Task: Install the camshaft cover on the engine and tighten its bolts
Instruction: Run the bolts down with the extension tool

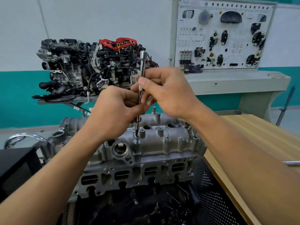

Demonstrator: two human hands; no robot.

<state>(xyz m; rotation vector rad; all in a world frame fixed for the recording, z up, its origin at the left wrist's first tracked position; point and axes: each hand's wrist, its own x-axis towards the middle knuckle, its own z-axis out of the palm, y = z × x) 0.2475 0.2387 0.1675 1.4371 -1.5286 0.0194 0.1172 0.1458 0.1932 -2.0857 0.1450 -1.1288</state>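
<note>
The grey aluminium camshaft cover (162, 143) sits on top of the engine (138, 174) in front of me. A long chrome extension bar (142, 62) stands nearly upright, its lower tip on a bolt (137, 141) near the cover's left end. My left hand (116, 111) pinches the lower part of the bar. My right hand (167, 90) grips the bar higher up, thumb pressed against its knurled section. The bar's square-drive top sticks out above my fingers.
A wooden bench (253, 143) runs along the right, with a chrome tool (291, 163) lying on it. A second, complete engine (90, 67) stands on a stand behind. A training board (224, 34) with car parts stands at the back right. A black box (17, 166) is at the left.
</note>
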